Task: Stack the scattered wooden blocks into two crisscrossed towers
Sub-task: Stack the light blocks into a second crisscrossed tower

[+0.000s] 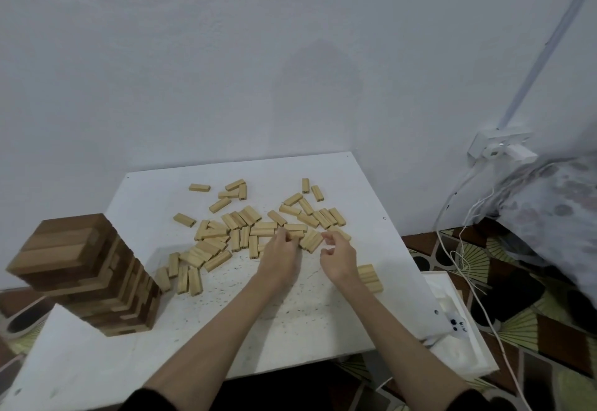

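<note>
So the small pale rectangular wooden blocks (255, 229) scattered mid-table are light, unfinished-looking wood, matt, with grooves along the sides. The tall dark-and-light brown wooden block tower (87, 275) near left looks smoother, mixed walnut and tan tones, slight sheen. The white painted board tabletop (155, 190) is matt, with dark specks all over the near part. On the right, the white plastic wall socket (497, 147) is glossy, and the grey patterned cloth (555, 210) looks soft.

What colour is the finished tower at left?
The tower is mixed dark and light brown wood, seen in the head view.
</note>
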